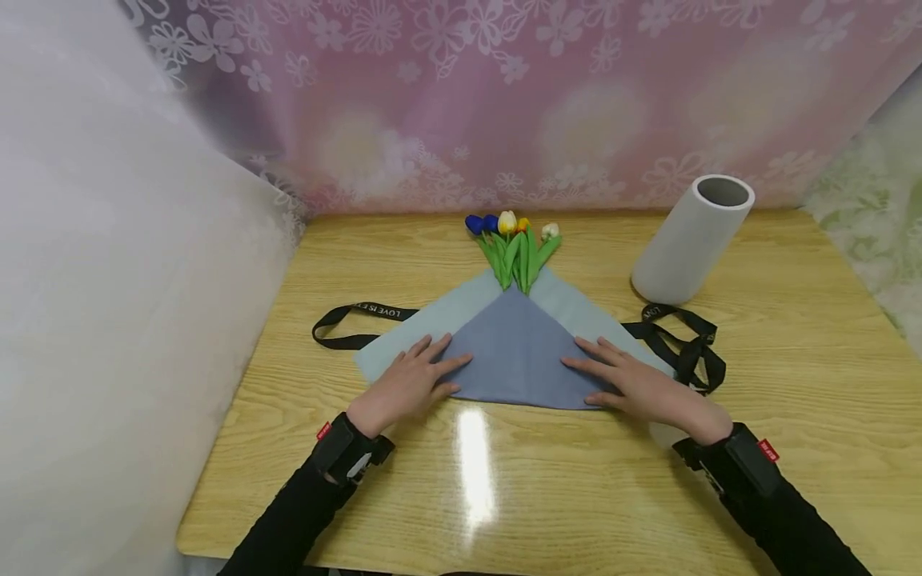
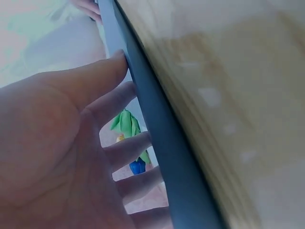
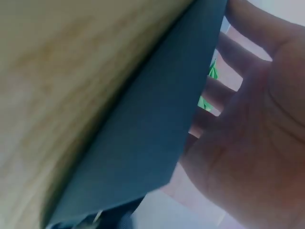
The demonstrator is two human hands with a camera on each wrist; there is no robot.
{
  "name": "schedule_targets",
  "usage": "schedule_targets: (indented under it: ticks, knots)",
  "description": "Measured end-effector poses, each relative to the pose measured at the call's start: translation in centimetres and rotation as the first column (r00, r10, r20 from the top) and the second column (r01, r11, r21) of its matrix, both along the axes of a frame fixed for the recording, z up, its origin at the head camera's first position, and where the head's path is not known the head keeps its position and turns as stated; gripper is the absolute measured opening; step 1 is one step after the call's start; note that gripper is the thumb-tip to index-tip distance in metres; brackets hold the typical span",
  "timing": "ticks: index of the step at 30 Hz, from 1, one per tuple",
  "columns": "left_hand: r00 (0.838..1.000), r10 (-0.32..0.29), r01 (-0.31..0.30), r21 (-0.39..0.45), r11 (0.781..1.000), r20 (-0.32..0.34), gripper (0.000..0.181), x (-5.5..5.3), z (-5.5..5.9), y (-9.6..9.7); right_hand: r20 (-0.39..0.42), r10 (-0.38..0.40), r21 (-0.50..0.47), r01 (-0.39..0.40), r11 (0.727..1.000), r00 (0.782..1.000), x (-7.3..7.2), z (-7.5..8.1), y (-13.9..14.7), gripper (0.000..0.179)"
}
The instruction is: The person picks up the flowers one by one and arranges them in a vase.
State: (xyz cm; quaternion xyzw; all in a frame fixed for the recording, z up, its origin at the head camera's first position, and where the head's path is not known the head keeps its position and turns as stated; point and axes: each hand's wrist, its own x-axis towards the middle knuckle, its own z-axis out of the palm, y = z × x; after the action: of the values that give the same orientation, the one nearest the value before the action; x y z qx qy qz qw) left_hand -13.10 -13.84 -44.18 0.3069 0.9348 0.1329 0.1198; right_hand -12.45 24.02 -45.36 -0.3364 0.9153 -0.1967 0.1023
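Pale woodgrain worktop (image 1: 576, 488): your left hand (image 1: 406, 381) and right hand (image 1: 637, 386) sit apart, fingers spread on the wrap (image 1: 515, 352). Uneven pressure could skew it, shifting the tulips (image 1: 523, 260).

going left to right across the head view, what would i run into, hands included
black ribbon loop → left hand → tulips → right hand → white vase
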Motion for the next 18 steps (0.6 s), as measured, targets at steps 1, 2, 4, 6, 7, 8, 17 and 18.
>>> schedule_targets:
  ticks: [1,2,4,6,7,8,17,18]
  knots:
    - [1.0,0.003,-0.003,-0.006,1.0,-0.003,0.051,-0.3,0.0,0.0,0.0,-0.004,-0.003,0.004,1.0,1.0,-0.3,0.0,0.0,0.061]
    - [1.0,0.005,-0.005,-0.011,1.0,-0.01,0.051,-0.5,0.0,0.1,-0.002,-0.01,-0.004,0.01,1.0,1.0,-0.6,0.1,-0.1,0.062]
    - [1.0,0.009,-0.009,-0.014,1.0,-0.028,0.051,-1.1,0.1,0.2,0.005,-0.034,-0.013,0.034,0.999,0.999,-1.2,0.1,-0.2,0.066]
    - [0.999,0.007,-0.007,-0.005,1.0,-0.05,0.052,-1.6,0.1,0.3,0.029,-0.076,-0.035,0.077,0.996,0.997,-1.8,0.1,-0.4,0.069]
    - [0.998,0.009,-0.009,-0.001,1.0,-0.06,0.052,-1.8,0.1,0.4,0.042,-0.099,-0.051,0.101,0.994,0.994,-2.1,0.0,-0.5,0.071]
    - [0.997,0.012,-0.012,0.001,1.0,-0.072,0.053,-2.0,0.0,0.4,0.057,-0.125,-0.067,0.129,0.989,0.991,-2.3,0.0,-0.6,0.073]
    - [0.961,0.276,-0.267,0.221,0.938,-0.007,0.061,-3.7,-0.1,0.9,0.062,-0.292,-0.265,0.297,0.917,0.955,-2.1,1.2,-0.6,0.077]
    - [0.955,0.297,-0.29,0.265,0.919,0.014,0.06,-3.8,0.0,0.7,0.055,-0.285,-0.291,0.289,0.912,0.957,-1.9,1.5,-0.6,0.077]
